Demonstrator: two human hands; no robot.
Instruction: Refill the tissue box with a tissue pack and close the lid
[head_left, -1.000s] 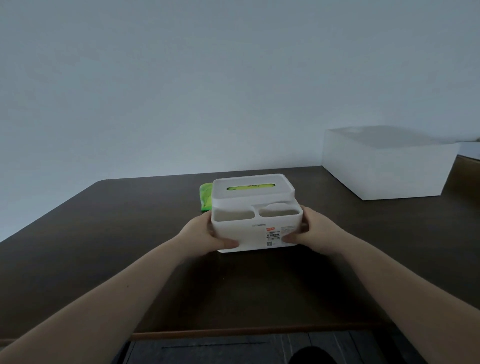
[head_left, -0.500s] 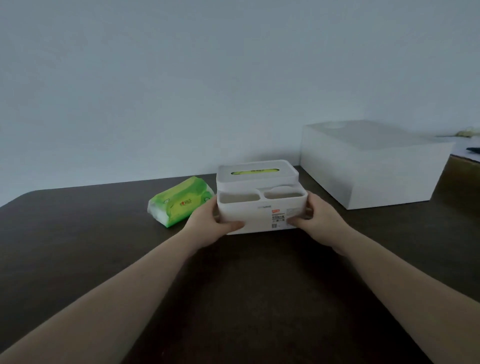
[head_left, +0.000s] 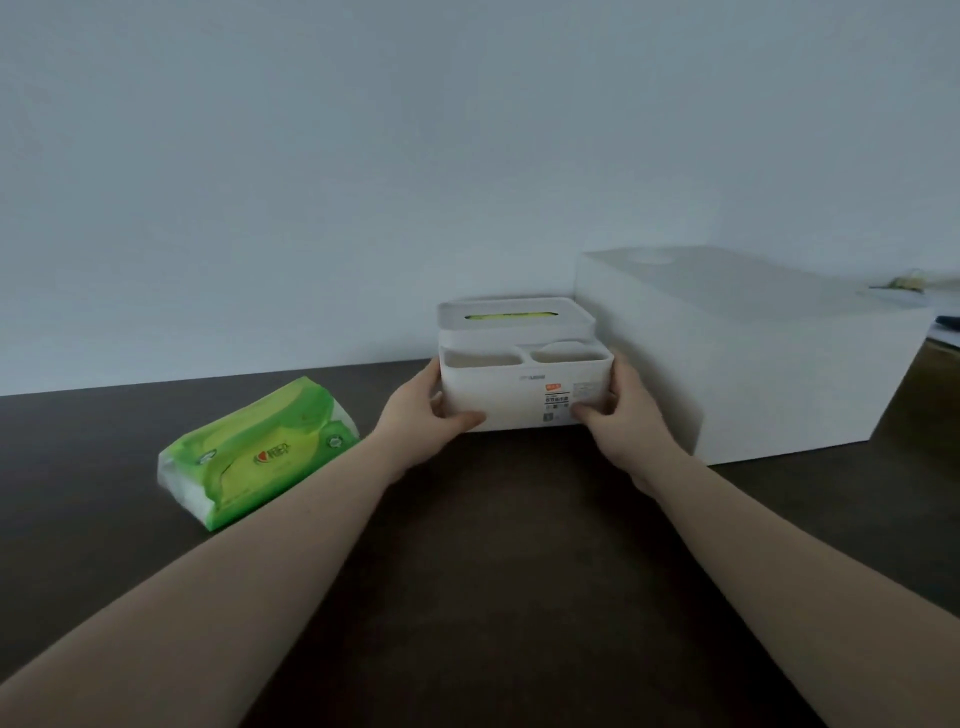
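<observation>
The white tissue box (head_left: 524, 382) sat just right of the frame's centre on the dark table (head_left: 493, 571), its lid (head_left: 514, 317) on, with green showing through the dispensing slot. The left hand (head_left: 421, 415) and right hand (head_left: 623, 415) clasped its two ends, fingers curled round the sides and thumbs pressed to the front wall, probably to steady it before opening. The green tissue pack (head_left: 257, 454) lay at left of centre, near the left forearm but apart from the box, within easy reach. A larger white box (head_left: 779, 364) stood immediately right, behind the right hand.
</observation>
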